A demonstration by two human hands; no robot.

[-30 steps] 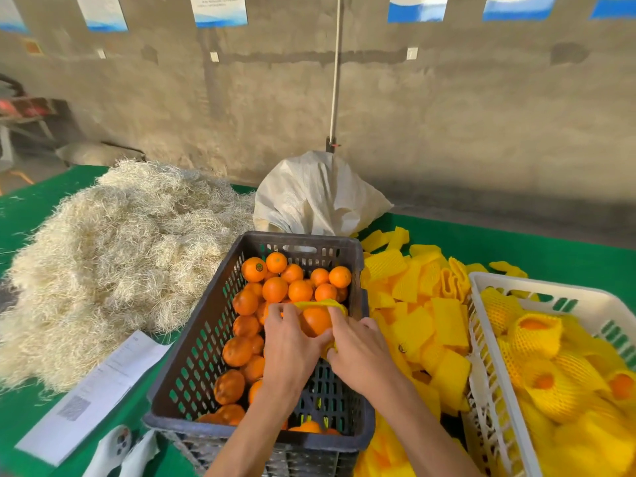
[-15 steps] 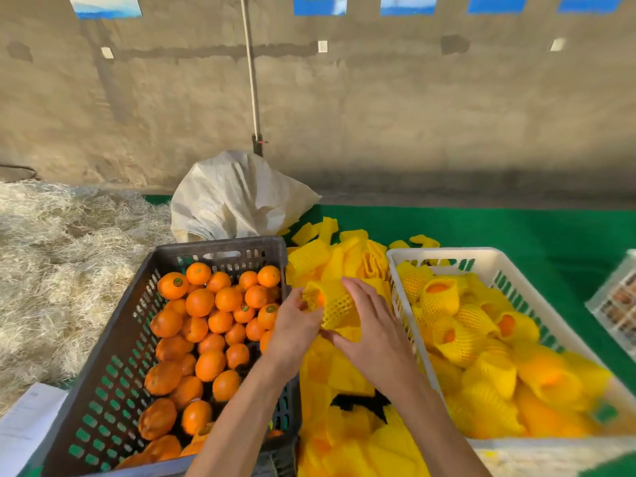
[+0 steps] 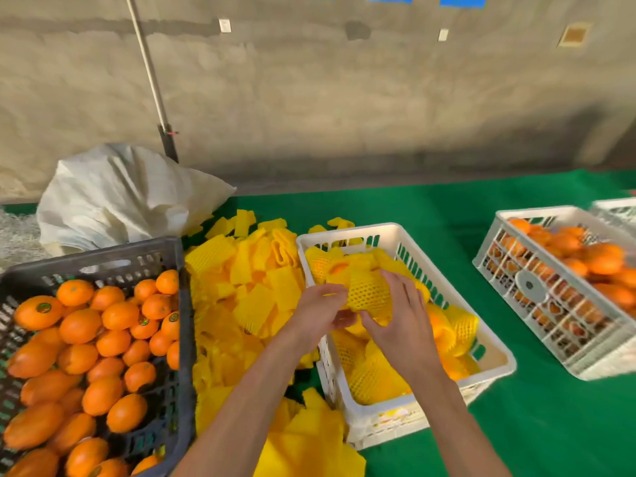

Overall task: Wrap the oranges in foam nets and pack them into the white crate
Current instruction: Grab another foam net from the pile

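A green-covered table (image 3: 447, 235) carried everything. At its left stood a dark plastic crate (image 3: 103, 259) heaped with bare oranges (image 3: 79, 327), and behind that a white sack (image 3: 117, 197). Between the dark crate and the white crate (image 3: 347, 232) lay a loose pile of yellow foam nets (image 3: 247, 273). The white crate was already partly filled with netted oranges (image 3: 375, 380). Well apart to the right sat a second white crate (image 3: 550, 215) of unwrapped fruit.

Above the near-left part of the white crate, inside its rim line, both hands met on one netted orange (image 3: 370, 292). The left hand (image 3: 320, 313) pinched the net's left end, fingers curled. The right hand (image 3: 401, 318) cupped the fruit from the right and below, fingers bent around the mesh. The net's long axis ran roughly left to right between the two hands. The fruit lay above and ahead of the right palm, directly over the packed layer, so the right hand looked nearer for the drop. A straight lowering seemed all that was needed.
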